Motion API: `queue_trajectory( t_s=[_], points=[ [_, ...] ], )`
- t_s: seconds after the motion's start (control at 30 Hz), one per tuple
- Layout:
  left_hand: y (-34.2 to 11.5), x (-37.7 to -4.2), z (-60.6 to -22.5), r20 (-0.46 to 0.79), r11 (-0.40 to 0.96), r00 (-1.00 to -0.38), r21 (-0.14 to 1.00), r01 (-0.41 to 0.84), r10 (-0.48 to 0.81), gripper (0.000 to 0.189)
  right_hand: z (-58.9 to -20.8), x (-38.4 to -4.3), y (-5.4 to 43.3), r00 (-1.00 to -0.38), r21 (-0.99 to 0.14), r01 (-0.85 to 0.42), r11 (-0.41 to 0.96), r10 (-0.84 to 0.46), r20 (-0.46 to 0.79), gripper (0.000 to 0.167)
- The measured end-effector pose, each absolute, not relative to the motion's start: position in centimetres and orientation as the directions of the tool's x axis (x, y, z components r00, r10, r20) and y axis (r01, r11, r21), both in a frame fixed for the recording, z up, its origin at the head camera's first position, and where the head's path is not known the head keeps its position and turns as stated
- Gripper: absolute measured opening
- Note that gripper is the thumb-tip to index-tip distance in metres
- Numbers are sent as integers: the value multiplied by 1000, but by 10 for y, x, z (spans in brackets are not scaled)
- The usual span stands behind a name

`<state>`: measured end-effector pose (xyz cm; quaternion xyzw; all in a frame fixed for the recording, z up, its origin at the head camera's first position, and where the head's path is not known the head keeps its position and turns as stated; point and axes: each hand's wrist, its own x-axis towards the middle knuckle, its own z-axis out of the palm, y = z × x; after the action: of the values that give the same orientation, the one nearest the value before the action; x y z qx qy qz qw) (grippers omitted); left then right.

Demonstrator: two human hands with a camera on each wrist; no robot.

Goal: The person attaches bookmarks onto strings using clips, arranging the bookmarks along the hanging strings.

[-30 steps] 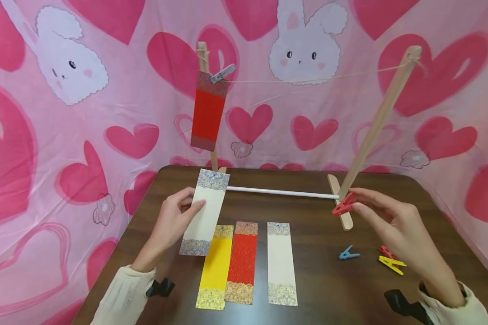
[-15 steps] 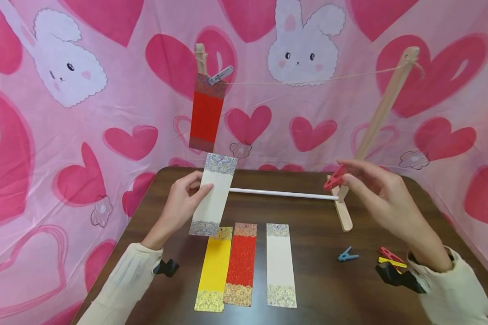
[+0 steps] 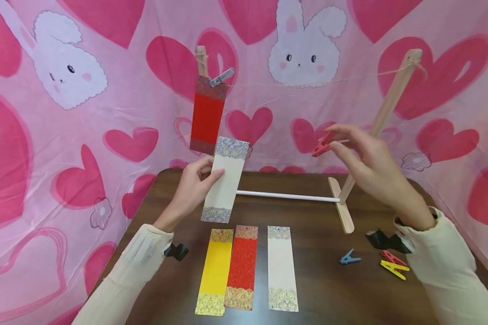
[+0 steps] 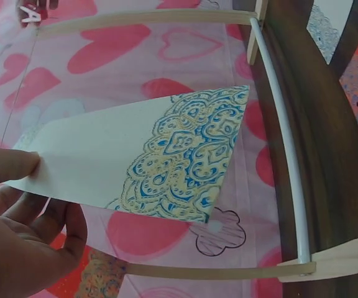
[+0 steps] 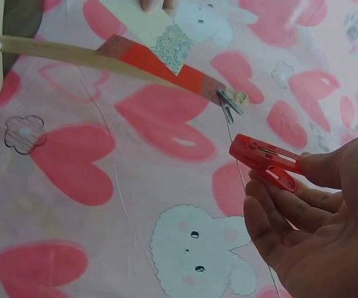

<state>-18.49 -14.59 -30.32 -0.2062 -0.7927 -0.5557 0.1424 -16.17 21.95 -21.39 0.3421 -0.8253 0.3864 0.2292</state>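
in the middle of the frame we see the left hand [image 3: 193,187] gripping a white card [image 3: 223,180] by its left edge, thumb on the face and fingers behind. the card stands tilted, its top leaning right, and in the head view it overlaps the lower corner of a hanging red card [image 3: 206,118]. right of centre, the right hand [image 3: 370,162] pinches a red clip [image 3: 322,145] between thumb and fingers, the clip's free end pointing down and left (we see it well apart from the white card).

at the upper left of centre, a grey clip [image 3: 222,77] sits at the top of the hanging card, next to the left post [image 3: 202,61]. a thin string runs from there to the right post [image 3: 394,92] at upper right. a white rod [image 3: 288,196] lies low between the posts.

along the bottom we find a yellow card [image 3: 214,271], another red card [image 3: 242,268] just beside it, and a second white card [image 3: 282,271] apart on the right. at lower right lie a blue clip [image 3: 349,257], a yellow clip [image 3: 394,269] and another red clip [image 3: 392,257].
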Motion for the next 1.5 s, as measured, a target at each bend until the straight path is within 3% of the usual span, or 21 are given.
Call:
queue_trajectory(
  t_s=[0.6, 0.9, 1.1, 1.5],
  points=[
    [-124, -230, -279, 476, 200, -864, 842, 502, 165, 23, -161, -215, 174, -562, -382, -785, 488, -303, 769, 16],
    [-110, -247, -264, 484, 187, -859, 840, 510, 165, 24, -131, -244, 139, -522, -364, -799, 478, -252, 815, 17],
    [-109, -256, -261, 470, 162, -868, 855, 493, 162, 24, -120, -265, 118, -505, -355, -823, 444, -285, 815, 17],
    [-117, -267, -267, 455, 161, -870, 860, 485, 189, 25, -129, -289, 94, -635, -400, -750, 527, -405, 658, 24]
  ],
)
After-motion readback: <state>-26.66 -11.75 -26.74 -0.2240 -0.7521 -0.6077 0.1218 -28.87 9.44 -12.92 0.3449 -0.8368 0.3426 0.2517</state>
